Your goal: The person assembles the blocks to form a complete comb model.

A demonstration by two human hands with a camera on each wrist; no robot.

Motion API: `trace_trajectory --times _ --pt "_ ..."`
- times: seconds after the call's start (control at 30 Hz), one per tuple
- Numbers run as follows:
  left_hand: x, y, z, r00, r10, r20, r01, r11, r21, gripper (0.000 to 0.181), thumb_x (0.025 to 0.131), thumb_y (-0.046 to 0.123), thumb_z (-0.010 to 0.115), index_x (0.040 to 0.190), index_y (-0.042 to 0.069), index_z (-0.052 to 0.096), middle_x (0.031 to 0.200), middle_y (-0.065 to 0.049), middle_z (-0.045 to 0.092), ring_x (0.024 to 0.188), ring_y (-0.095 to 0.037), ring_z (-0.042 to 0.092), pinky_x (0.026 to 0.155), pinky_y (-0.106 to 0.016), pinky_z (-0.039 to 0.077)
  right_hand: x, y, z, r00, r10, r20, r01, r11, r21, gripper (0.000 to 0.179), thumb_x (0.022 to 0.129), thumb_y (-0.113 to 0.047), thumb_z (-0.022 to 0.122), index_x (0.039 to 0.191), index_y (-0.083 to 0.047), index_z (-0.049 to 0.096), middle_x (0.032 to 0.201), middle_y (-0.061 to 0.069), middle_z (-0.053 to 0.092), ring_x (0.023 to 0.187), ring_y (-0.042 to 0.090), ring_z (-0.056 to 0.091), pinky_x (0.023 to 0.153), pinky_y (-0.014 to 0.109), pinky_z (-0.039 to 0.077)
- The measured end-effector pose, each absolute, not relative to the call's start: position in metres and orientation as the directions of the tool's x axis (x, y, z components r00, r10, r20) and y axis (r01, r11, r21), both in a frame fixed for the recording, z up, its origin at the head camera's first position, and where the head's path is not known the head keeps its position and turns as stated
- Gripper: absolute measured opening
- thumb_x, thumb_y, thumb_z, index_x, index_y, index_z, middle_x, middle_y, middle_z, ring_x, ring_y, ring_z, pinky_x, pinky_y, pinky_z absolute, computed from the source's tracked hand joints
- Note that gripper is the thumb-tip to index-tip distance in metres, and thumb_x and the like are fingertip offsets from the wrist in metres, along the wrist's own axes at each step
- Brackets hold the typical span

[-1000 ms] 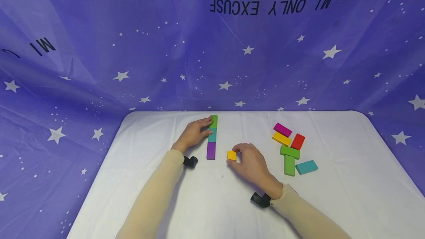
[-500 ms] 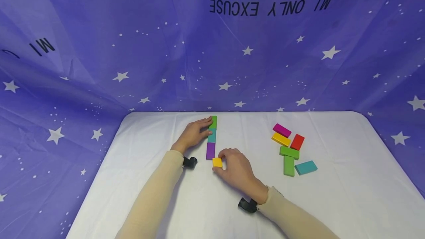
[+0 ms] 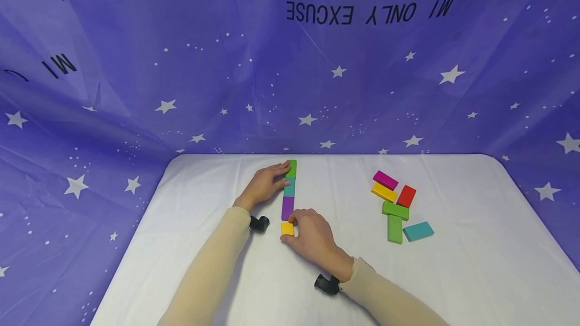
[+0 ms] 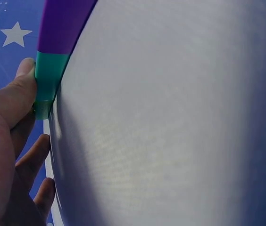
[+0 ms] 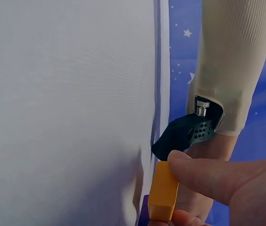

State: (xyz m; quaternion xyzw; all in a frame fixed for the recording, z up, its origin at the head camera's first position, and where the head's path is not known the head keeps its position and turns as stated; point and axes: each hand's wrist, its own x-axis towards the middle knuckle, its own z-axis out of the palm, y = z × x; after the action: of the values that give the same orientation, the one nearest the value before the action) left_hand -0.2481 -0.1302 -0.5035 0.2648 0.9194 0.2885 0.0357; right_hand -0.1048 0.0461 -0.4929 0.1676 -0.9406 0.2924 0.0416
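My right hand (image 3: 312,235) pinches a yellow block (image 3: 287,229) between thumb and fingers. The block is at the near end of a straight row, just short of the purple block (image 3: 287,208). Beyond the purple one lie a teal block (image 3: 289,186) and a green block (image 3: 292,168), end to end. My left hand (image 3: 263,185) rests along the row's left side, fingertips on the green block and thumb on the teal one. In the left wrist view the thumb (image 4: 24,75) touches the teal block (image 4: 50,73). The right wrist view shows the yellow block (image 5: 163,190) under the thumb.
On the right of the white table (image 3: 489,275) lie loose blocks: magenta (image 3: 385,179), yellow (image 3: 383,192), red (image 3: 406,196), two green (image 3: 395,229) and teal (image 3: 419,231). A purple starry cloth (image 3: 290,64) hangs behind the table. Each wrist wears a black camera mount (image 3: 327,284).
My right hand has moved left and slightly nearer with the yellow block, bringing it in line with the row's near end. The left hand stays in place.
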Motion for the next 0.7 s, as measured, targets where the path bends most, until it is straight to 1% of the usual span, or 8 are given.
trace_trajectory --times 0.2,0.43,0.57,0.7 --pt "-0.247 -0.1297 -0.5029 -0.86 0.504 0.079 0.458 0.696 0.553 0.054 0.097 0.029 0.068 0.144 0.008 0.055 0.156 -0.002 0.044 0.143 -0.025 0.04 0.12 -0.044 0.029 -0.1069 0.0435 -0.4964 -0.947 -0.282 0.155 -0.32 0.786 -0.528 0.036 0.071 -0.034 0.092 0.091 -0.011 0.071 0.077 -0.004 0.064 0.072 0.013 0.053 0.059 0.024 0.044" --pt "-0.2477 -0.1301 -0.5027 -0.863 0.5 0.07 0.451 0.7 0.554 0.053 0.097 0.029 0.068 0.144 0.009 0.055 0.156 -0.001 0.044 0.144 -0.025 0.04 0.12 -0.044 0.029 -0.1098 0.0417 -0.4986 -0.953 -0.27 0.14 -0.303 0.8 -0.518 0.037 0.069 -0.035 0.092 0.089 -0.012 0.07 0.075 -0.005 0.061 0.071 0.013 0.053 0.055 0.024 0.043" --pt "-0.2481 -0.1298 -0.5024 -0.867 0.494 0.062 0.441 0.704 0.557 0.053 0.097 0.03 0.068 0.145 0.01 0.055 0.156 0.0 0.043 0.144 -0.024 0.04 0.121 -0.043 0.028 -0.1112 0.0418 -0.4988 -0.952 -0.269 0.147 -0.306 0.8 -0.516 0.039 0.069 -0.035 0.092 0.089 -0.011 0.068 0.074 -0.005 0.058 0.07 0.013 0.051 0.054 0.024 0.041" --pt "-0.2484 -0.1294 -0.5025 -0.864 0.499 0.063 0.446 0.702 0.555 0.053 0.097 0.031 0.068 0.145 0.01 0.054 0.156 0.0 0.043 0.144 -0.024 0.039 0.121 -0.043 0.028 -0.1107 0.0431 -0.4963 -0.951 -0.27 0.15 -0.308 0.797 -0.52 0.043 0.067 -0.037 0.093 0.089 -0.011 0.067 0.074 -0.006 0.057 0.071 0.014 0.05 0.055 0.024 0.041"
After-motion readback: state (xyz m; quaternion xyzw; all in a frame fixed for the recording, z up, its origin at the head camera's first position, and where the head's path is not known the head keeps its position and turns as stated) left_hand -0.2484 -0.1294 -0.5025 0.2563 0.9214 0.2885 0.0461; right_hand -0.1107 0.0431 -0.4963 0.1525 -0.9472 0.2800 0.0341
